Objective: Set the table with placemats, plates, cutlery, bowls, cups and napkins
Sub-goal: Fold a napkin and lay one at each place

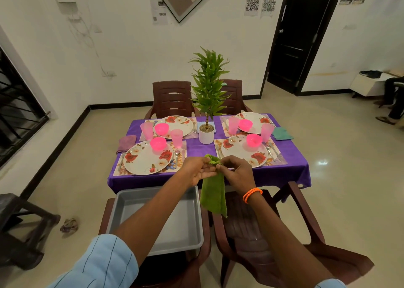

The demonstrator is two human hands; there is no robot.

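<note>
we pinch the green napkin (213, 191) top with left hand (195, 171) and right hand (237, 173) — long axis vertical, hanging down.

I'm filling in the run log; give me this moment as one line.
stage: napkins | left hand: pinching green napkin | right hand: pinching same napkin | tray: empty

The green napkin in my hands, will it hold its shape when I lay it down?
Probably not. The green napkin hangs limp from both hands, left hand and right hand, so it looks floppy and light. Its bunched top suggests it creases easily; it likely needs folding flat.
</note>
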